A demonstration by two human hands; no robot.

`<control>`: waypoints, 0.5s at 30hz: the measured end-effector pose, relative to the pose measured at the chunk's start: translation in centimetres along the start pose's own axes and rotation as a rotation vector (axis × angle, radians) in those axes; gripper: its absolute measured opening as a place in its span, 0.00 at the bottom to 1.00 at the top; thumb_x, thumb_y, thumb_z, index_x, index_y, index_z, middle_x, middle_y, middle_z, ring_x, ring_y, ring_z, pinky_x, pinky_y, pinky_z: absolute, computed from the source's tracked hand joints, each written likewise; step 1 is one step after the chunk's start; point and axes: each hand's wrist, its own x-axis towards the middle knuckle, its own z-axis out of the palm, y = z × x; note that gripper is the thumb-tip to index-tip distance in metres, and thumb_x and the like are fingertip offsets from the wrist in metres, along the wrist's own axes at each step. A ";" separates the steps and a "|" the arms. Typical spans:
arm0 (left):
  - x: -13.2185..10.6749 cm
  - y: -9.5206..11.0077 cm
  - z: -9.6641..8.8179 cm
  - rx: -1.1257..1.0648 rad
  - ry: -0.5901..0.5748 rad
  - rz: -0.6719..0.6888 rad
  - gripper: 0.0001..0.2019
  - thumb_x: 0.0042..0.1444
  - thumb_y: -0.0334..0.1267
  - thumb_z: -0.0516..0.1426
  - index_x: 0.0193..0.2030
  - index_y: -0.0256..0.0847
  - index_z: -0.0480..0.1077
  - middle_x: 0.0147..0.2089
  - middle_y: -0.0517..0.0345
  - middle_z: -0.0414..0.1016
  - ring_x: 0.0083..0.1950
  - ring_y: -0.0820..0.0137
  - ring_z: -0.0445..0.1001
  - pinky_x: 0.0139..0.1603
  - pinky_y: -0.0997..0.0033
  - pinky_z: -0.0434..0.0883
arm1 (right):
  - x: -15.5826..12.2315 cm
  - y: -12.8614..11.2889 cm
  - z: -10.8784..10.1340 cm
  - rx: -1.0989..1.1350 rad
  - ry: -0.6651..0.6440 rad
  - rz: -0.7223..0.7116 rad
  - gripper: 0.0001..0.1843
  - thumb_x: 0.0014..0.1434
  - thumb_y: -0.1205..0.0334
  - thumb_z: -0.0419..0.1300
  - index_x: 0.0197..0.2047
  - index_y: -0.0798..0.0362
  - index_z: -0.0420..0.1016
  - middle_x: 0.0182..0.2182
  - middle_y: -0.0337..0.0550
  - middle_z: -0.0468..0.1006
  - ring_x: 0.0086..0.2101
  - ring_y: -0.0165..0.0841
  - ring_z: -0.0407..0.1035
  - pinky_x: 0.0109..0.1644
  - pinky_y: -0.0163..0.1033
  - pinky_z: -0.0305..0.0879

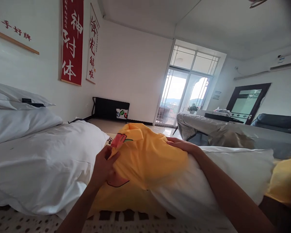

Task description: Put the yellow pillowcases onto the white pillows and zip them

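Note:
A yellow pillowcase (145,158) with a red and black print covers the end of a white pillow (223,174) lying in front of me. My left hand (104,166) is closed, pinching the left edge of the yellow fabric. My right hand (181,145) rests on top of the yellow pillowcase at its right edge, fingers curled over the cloth where it meets the white pillow.
White pillows (38,161) are piled at my left on a dotted bedsheet (14,221). More yellow cloth (286,181) lies at the right. Beyond stand a covered grey table (218,132), a dark sofa (278,123) and a glass balcony door (181,97).

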 end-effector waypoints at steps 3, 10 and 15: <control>-0.2 1.1 -0.4 -0.065 -0.068 -0.124 0.21 0.44 0.51 0.64 0.39 0.38 0.68 0.36 0.53 0.75 0.39 0.63 0.73 0.34 0.70 0.70 | 0.6 0.2 -0.3 -0.070 -0.003 0.101 0.30 0.45 0.37 0.61 0.37 0.57 0.75 0.35 0.46 0.78 0.34 0.36 0.71 0.36 0.37 0.67; -1.2 0.9 0.2 -0.058 -0.071 -0.194 0.24 0.43 0.53 0.64 0.40 0.37 0.70 0.37 0.53 0.76 0.39 0.61 0.73 0.38 0.66 0.72 | 1.3 1.3 -4.5 -0.389 0.439 0.224 0.24 0.45 0.41 0.62 0.18 0.54 0.63 0.16 0.37 0.63 0.20 0.26 0.57 0.23 0.34 0.49; -1.5 -0.7 0.6 0.120 0.000 -0.110 0.22 0.44 0.58 0.61 0.30 0.38 0.67 0.28 0.60 0.70 0.32 0.69 0.67 0.30 0.73 0.66 | 0.5 1.9 -5.9 -0.594 0.591 0.174 0.24 0.46 0.42 0.61 0.17 0.53 0.62 0.21 0.40 0.67 0.27 0.31 0.62 0.29 0.35 0.55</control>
